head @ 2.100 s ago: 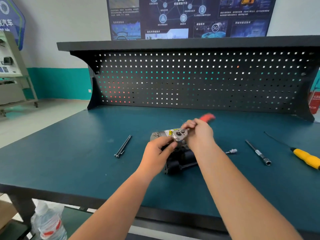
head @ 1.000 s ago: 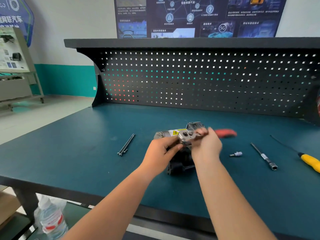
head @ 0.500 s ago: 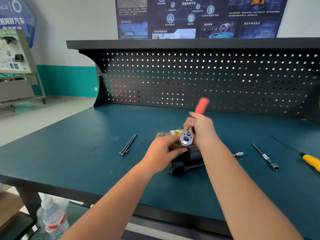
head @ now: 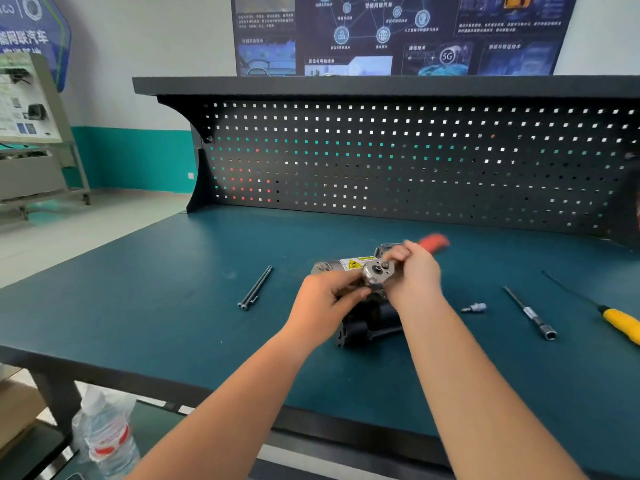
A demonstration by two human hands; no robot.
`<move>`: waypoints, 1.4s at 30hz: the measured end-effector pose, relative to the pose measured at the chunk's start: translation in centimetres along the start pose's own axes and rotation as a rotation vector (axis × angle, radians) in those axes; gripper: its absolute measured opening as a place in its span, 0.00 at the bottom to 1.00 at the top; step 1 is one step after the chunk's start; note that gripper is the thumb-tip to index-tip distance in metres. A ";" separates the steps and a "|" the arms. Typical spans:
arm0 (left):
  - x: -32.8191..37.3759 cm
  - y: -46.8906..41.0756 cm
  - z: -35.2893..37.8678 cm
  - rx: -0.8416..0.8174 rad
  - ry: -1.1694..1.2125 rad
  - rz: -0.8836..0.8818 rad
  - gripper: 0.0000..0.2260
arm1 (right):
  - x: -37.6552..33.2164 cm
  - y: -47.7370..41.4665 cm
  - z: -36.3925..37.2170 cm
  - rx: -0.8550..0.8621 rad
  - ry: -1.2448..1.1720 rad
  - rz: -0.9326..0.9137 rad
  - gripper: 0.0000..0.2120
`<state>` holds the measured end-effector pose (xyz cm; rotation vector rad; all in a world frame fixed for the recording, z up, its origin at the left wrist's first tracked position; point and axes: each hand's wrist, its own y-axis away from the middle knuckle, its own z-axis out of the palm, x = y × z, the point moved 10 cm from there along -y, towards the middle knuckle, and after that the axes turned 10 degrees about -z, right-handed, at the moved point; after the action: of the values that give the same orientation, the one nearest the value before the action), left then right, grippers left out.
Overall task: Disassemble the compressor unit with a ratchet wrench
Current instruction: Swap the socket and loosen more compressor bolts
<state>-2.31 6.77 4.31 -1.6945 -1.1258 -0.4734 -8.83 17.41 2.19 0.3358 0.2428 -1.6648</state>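
Ratchet wrench (head: 378, 271) on the compressor unit (head: 367, 322), both my hands busy.
My right hand (head: 414, 273) is curled round the wrench just behind its round head, the red handle blurred and pointing away to the right. My left hand (head: 325, 301) grips the top of the unit just under that head. The unit lies mid-desk (head: 166, 306). Two long bolts (head: 255, 288) lie to its left. To its right are a small socket bit (head: 474, 308), an extension bar (head: 530, 314) and a yellow-handled screwdriver (head: 621, 324).

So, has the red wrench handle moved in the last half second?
Yes: the handle swung clockwise over the compressor, from pointing at the pegboard to pointing right.
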 end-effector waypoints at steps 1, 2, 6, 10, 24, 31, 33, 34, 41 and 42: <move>0.0 0.1 0.1 0.021 -0.010 0.006 0.11 | -1.1 0.8 -1.9 0.077 -0.064 -0.099 0.17; 0.1 0.2 0.2 0.037 -0.021 0.016 0.12 | -1.8 1.9 -3.7 0.141 -0.088 -0.174 0.17; 0.3 0.9 0.4 0.090 -0.006 0.045 0.12 | -1.7 5.1 -7.5 0.201 -0.266 -0.296 0.14; -0.3 0.5 0.3 0.054 0.005 -0.052 0.12 | -2.9 2.9 -5.2 0.136 -0.037 -0.348 0.13; -0.1 -0.9 1.5 -0.228 -0.090 -0.035 0.05 | 5.1 -0.9 4.4 -0.491 0.913 0.390 0.08; 0.5 0.1 0.7 0.036 -0.119 0.092 0.10 | -2.2 0.7 -1.9 0.005 0.338 -0.195 0.14; 0.6 0.3 0.7 0.100 -0.131 0.122 0.08 | -3.3 2.9 -4.9 0.094 0.182 -0.291 0.13; 0.7 0.4 0.7 0.120 -0.132 0.133 0.08 | -3.3 3.9 -5.8 0.102 0.102 -0.313 0.12; 0.1 -0.1 1.2 -0.091 -0.096 0.052 0.10 | -3.9 2.6 -2.8 -0.049 0.270 -0.360 0.11; 0.5 -0.2 1.5 -0.135 -0.143 0.076 0.09 | -3.6 1.5 -1.7 -0.076 0.358 -0.317 0.12</move>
<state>-2.48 8.34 4.15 -1.9070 -1.1481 -0.3922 -6.85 21.20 1.97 0.5609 0.6530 -1.8926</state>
